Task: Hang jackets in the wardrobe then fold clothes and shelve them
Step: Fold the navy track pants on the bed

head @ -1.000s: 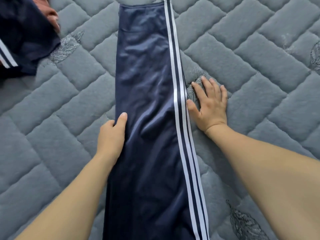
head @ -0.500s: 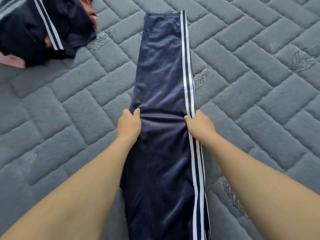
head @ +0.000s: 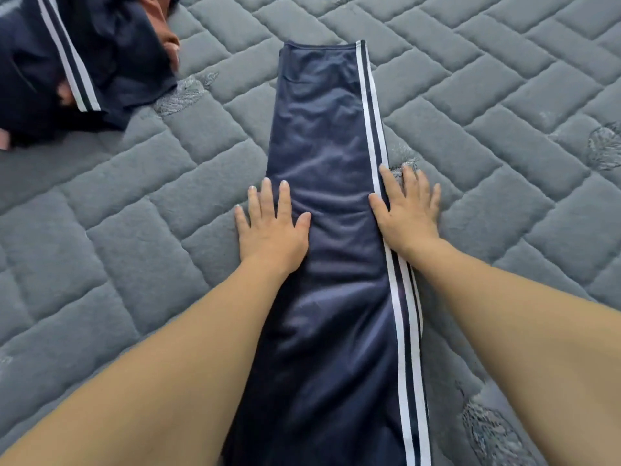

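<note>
Navy track trousers (head: 322, 136) with white side stripes lie flat and lengthwise down the middle of a grey quilted bed cover (head: 504, 95). My left hand (head: 272, 223) lies flat with straight spread fingers on the trousers' left edge, partly on the cover. My right hand (head: 406, 210) lies flat the same way at the striped right edge, its thumb on the stripes. Neither hand holds the cloth. The trousers' near end runs out of view at the bottom.
A heap of clothes (head: 67, 62), navy with white stripes and some orange-pink fabric, lies at the top left of the cover. The quilted cover spreads wide to the right and to the near left of the trousers.
Half a second ago both hands were curled at the trousers' edges; now both lie flat and spread. The view has pulled back, showing more of the heap at top left.
</note>
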Tool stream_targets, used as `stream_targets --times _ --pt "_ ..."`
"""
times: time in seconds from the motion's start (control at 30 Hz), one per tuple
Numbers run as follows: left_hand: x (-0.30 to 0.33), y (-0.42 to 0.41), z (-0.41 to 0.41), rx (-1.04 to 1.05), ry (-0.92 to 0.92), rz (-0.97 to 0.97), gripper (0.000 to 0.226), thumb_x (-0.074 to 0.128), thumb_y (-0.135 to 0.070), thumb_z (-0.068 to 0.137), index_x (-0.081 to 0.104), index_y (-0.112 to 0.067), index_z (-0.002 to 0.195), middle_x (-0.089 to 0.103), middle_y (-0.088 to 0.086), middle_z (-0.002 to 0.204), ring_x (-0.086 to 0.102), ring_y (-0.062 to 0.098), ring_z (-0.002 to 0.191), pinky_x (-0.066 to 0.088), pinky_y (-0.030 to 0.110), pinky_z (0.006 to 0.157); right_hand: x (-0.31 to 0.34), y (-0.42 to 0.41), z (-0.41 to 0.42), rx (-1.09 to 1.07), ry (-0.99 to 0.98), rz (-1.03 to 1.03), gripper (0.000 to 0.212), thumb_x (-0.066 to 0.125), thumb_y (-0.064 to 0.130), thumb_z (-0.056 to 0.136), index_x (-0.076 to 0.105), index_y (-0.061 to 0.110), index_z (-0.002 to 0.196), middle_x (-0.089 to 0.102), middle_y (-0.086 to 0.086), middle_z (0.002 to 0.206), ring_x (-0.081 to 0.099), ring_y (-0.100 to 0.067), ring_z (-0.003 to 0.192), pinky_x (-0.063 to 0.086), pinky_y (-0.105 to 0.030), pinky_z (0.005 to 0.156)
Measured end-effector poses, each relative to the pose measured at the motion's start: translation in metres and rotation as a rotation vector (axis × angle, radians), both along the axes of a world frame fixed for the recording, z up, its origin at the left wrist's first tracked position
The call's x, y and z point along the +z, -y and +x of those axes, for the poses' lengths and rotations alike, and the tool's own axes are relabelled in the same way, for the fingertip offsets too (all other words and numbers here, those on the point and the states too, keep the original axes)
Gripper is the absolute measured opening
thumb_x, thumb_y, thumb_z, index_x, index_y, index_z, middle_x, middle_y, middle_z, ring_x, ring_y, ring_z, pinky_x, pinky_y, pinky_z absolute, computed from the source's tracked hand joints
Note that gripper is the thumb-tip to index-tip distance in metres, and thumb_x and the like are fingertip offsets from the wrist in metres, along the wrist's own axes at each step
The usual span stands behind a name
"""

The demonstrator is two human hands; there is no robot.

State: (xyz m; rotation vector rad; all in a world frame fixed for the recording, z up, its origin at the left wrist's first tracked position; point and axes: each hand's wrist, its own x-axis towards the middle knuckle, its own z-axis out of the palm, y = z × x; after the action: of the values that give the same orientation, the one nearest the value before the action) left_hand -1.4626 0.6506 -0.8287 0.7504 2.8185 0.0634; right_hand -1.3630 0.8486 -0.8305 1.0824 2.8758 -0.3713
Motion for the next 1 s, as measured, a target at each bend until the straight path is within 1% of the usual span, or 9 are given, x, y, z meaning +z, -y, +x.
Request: stream_targets --times 0.17,0.37,0.5,0.6,0.67,0.73,0.83,0.9,1.0 --pt "-0.015 -0.048 -0.063 0.131 -0.051 0.028 0.072 0.008 -0.060 0.099 -0.010 -0.022 0.157 -0.013 0.006 0.165 -0.016 0.029 0.150 -0.014 0.060 0.115 -0.019 -0.054 -0.053 0.036 -0.014 0.056 0.064 0.019 0.062 0.096 0.008 0.040 0.155 0.004 0.003 0.165 -0.004 -0.021 0.151 -0.009 -0.054 0.119" --pt "-0.024 -0.094 -0.130 0.180 -0.095 0.092 0.076 0.010 -0.061 0.097 -0.004 -0.019 0.158 -0.005 0.010 0.165 -0.009 0.031 0.151 -0.008 0.053 0.120 -0.022 -0.114 -0.109 0.097 -0.018 0.082 0.073 0.011 0.076 0.088 0.017 0.042 0.153 0.008 0.008 0.164 -0.001 -0.017 0.151 -0.009 -0.052 0.119" --pt "-0.016 -0.122 -0.169 0.250 -0.097 0.108 0.081 0.016 -0.066 0.094 0.014 -0.016 0.156 0.014 0.011 0.162 0.006 0.034 0.148 0.002 0.059 0.117 -0.024 -0.118 -0.118 0.086 -0.066 0.057 0.067 0.014 0.070 0.091 0.023 0.042 0.152 0.012 0.008 0.164 0.003 -0.014 0.150 -0.010 -0.049 0.119" --pt "0.002 -0.160 -0.210 0.348 -0.089 0.141 0.069 0.029 -0.063 0.094 0.041 -0.012 0.139 0.036 0.014 0.146 0.029 0.037 0.134 0.019 0.059 0.109 -0.020 -0.117 -0.117 0.088 -0.085 0.051 0.063 0.016 0.065 0.093 0.027 0.041 0.151 0.017 0.008 0.163 0.006 -0.016 0.150 -0.009 -0.049 0.119" --pt "0.011 -0.191 -0.237 0.366 -0.023 0.216 0.062 0.040 -0.056 0.092 0.045 -0.011 0.134 0.040 0.016 0.142 0.034 0.038 0.131 0.025 0.052 0.108 -0.020 -0.117 -0.117 0.092 -0.085 0.065 0.062 0.020 0.062 0.094 0.030 0.040 0.151 0.020 0.006 0.162 0.011 -0.017 0.149 -0.006 -0.051 0.119" --pt "0.020 -0.221 -0.262 0.449 0.116 0.313 0.064 0.048 -0.048 0.090 0.038 -0.014 0.142 0.038 0.014 0.147 0.033 0.036 0.134 0.025 0.048 0.110 -0.021 -0.119 -0.118 0.098 -0.088 0.080 0.061 0.023 0.061 0.094 0.031 0.038 0.150 0.022 0.005 0.162 0.013 -0.019 0.149 -0.004 -0.052 0.119" --pt "0.037 -0.251 -0.283 0.621 0.338 0.562 0.049 0.050 -0.022 0.087 0.044 -0.011 0.134 0.050 0.011 0.136 0.044 0.033 0.128 0.031 0.046 0.111 -0.023 -0.120 -0.118 0.096 -0.079 0.100 0.062 0.024 0.060 0.093 0.033 0.037 0.150 0.023 0.005 0.161 0.015 -0.020 0.149 -0.002 -0.053 0.119" --pt "0.053 -0.251 -0.275 0.541 0.351 0.696 0.032 0.045 -0.012 0.086 0.052 -0.012 0.117 0.059 0.004 0.112 0.054 0.030 0.108 0.036 0.045 0.107 -0.022 -0.120 -0.118 0.096 -0.074 0.101 0.064 0.024 0.061 0.092 0.033 0.037 0.151 0.023 0.005 0.161 0.015 -0.019 0.149 -0.002 -0.054 0.119" --pt "0.069 -0.215 -0.221 0.118 0.132 0.858 0.023 0.040 -0.004 0.079 0.053 -0.020 0.091 0.056 -0.007 0.083 0.054 0.026 0.086 0.043 0.042 0.089 -0.021 -0.120 -0.118 0.101 -0.069 0.099 0.066 0.024 0.064 0.092 0.032 0.036 0.151 0.023 0.005 0.161 0.014 -0.019 0.150 -0.003 -0.053 0.120"
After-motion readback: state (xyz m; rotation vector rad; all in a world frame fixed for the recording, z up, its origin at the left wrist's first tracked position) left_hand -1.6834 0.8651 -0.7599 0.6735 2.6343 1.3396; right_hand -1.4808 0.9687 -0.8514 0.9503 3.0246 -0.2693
